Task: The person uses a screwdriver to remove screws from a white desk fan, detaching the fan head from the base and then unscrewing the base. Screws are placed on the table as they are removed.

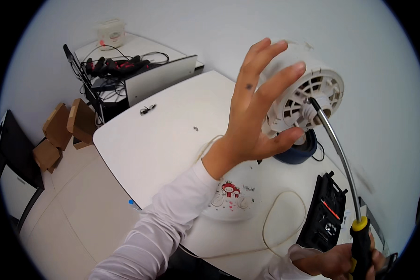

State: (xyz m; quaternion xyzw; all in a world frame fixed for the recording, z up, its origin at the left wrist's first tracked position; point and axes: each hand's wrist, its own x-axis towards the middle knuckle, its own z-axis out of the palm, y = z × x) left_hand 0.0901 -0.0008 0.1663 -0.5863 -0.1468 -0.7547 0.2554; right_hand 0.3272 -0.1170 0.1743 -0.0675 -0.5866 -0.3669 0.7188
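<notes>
My right hand (pixel 345 261) grips the black and yellow handle of a screwdriver (pixel 360 242) with a long, bent metal shaft. The shaft runs up to the white slotted motor housing (pixel 333 81) of what looks like an electric fan, and its black end meets the housing beside the central collar. My left hand (pixel 254 109) is open at the housing's left side, fingers spread and thumb under the collar. Whether its fingertips touch the housing, I cannot tell. Below stands a white fan base (pixel 231 212) with a red cartoon print.
Right of the base lies an open black tool case (pixel 318 226). A dark blue round object (pixel 296 154) sits below the housing. A pale cord (pixel 264 224) loops over the white table (pixel 172 135). Small metal pieces (pixel 195 129) lie there. Cardboard boxes (pixel 82 122) stand left.
</notes>
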